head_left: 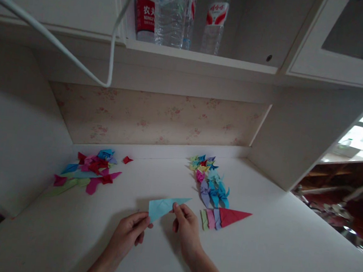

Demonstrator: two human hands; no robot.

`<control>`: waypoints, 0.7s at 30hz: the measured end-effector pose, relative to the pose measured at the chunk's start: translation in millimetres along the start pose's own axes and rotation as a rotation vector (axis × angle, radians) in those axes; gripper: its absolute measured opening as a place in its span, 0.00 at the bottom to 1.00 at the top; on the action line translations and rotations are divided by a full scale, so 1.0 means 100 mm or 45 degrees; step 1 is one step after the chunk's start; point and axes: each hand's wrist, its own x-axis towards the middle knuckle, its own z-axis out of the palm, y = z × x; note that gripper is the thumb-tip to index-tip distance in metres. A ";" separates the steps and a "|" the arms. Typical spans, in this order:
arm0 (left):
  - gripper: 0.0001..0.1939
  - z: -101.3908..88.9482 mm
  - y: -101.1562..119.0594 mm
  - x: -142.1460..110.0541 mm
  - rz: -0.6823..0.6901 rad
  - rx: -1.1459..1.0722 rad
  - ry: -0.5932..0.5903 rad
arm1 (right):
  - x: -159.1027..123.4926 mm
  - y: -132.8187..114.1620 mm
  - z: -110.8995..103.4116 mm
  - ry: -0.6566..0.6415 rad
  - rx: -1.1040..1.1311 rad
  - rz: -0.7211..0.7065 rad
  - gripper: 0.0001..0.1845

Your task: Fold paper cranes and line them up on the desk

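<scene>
Between my two hands, a light blue piece of folded paper (161,207) is held up over the white desk (157,253). It is a long triangle with its sharp tip toward the right. My left hand (132,230) pinches its lower left corner between thumb and fingers. Along its lower right edge, my right hand (187,228) pinches it too. Right of my right hand lie overlapping folded paper triangles, the red one (233,217) on top, with purple, pink and green ones showing beneath.
Colourful folded paper pieces (93,168) are heaped at the back left. More origami figures (213,186) stand in a cluster at the back right. Overhead, a shelf (202,57) holds several plastic bottles (170,15). A white cable (64,48) hangs at the upper left.
</scene>
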 end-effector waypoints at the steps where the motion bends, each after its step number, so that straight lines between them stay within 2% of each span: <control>1: 0.25 0.00 -0.01 0.00 0.000 0.000 0.002 | 0.00 0.00 0.00 0.001 0.020 0.007 0.22; 8: 0.23 0.01 -0.02 0.02 -0.023 -0.037 -0.018 | 0.00 -0.04 -0.01 -0.014 0.107 -0.029 0.19; 14: 0.30 0.01 -0.09 0.07 -0.157 -0.081 0.068 | 0.01 -0.10 -0.12 0.073 0.106 -0.066 0.17; 18: 0.32 0.01 -0.17 0.09 -0.153 -0.112 0.030 | -0.06 -0.18 -0.25 0.110 0.168 -0.086 0.16; 21: 0.31 0.02 -0.15 0.07 -0.146 -0.117 0.031 | -0.13 -0.29 -0.46 0.134 0.156 -0.086 0.16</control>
